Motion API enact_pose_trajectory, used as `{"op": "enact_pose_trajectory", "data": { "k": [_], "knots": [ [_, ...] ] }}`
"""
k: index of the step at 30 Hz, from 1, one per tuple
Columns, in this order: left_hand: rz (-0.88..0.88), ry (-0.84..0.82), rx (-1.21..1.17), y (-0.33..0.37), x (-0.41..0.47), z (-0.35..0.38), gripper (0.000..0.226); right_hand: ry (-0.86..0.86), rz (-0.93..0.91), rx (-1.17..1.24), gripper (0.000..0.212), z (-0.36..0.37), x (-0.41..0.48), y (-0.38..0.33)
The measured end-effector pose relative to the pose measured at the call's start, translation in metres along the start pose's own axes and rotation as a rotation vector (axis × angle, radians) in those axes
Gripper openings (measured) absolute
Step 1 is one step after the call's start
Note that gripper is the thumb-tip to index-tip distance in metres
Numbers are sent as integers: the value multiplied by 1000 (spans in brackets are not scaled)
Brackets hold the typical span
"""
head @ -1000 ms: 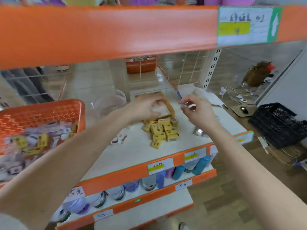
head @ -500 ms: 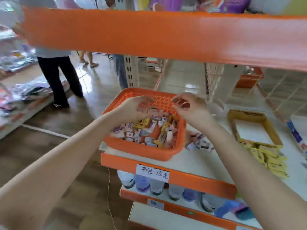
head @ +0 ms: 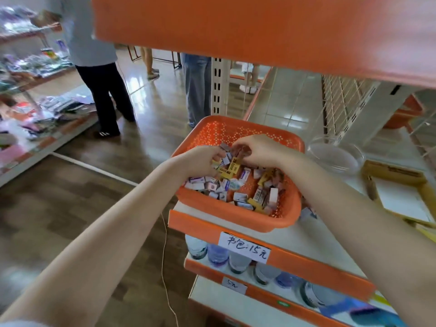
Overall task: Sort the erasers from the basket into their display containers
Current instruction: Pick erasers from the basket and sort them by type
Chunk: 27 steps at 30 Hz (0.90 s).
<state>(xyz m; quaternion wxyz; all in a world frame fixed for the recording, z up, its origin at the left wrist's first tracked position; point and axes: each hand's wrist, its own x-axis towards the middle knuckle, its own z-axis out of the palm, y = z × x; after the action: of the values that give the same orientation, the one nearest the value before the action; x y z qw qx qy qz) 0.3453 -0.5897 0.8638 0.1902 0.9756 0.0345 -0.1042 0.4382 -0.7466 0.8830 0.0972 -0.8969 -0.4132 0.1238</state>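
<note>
**A:** Where are the erasers to be found?

**B:** The erasers (head: 238,187) are heaped in the orange basket (head: 236,221), which is set at the near left corner of the white shelf (head: 306,237). Yellow, white and purple wrappers are mixed together in the heap.

**A:** How are the hands placed?

**B:** Both are lowered into the far part of the basket, close together. The left hand (head: 201,161) is reached in over the left rim. Its fingers are curled tight, and a few erasers are gripped at the fingertips. The right hand (head: 259,151) is held just right of it, knuckles up, with the fingertips bunched together over the heap.

**A:** Is anything pinched by the right hand?

**B:** That cannot be told, since the fingertips are blurred. A yellow eraser (head: 232,165) is seen just below them, between the two hands.

**A:** What is set beside the basket?

**B:** A clear round tub (head: 335,156) is placed just right of the far rim. A yellow cardboard display box (head: 398,175) is laid further right, its floor showing white. A handwritten price label (head: 245,247) is stuck to the orange shelf edge beneath the basket, and bottles (head: 217,253) are lined up on the level below. Standing people (head: 103,90) are seen at the far left, across the aisle.
</note>
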Motion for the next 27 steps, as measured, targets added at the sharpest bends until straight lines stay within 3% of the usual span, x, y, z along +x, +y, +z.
{"op": "enact_pose_trajectory", "data": {
  "k": [3, 9, 16, 23, 27],
  "knots": [
    [1, 9, 55, -1, 1, 2, 60, -63, -17, -79, 50, 13, 5, -1],
    [-13, 13, 69, -3, 6, 4, 56, -38, -23, -243, 30, 21, 1, 3],
    [31, -75, 225, 2, 17, 4, 46, 152, 181, 98, 30, 6, -3, 18],
    [14, -58, 386, 11, 27, 8, 44, 153, 186, 135, 35, 9, -4, 20],
    [39, 39, 331, 10, 20, -1, 40, 225, 126, 96, 32, 5, -8, 15]
  ]
}}
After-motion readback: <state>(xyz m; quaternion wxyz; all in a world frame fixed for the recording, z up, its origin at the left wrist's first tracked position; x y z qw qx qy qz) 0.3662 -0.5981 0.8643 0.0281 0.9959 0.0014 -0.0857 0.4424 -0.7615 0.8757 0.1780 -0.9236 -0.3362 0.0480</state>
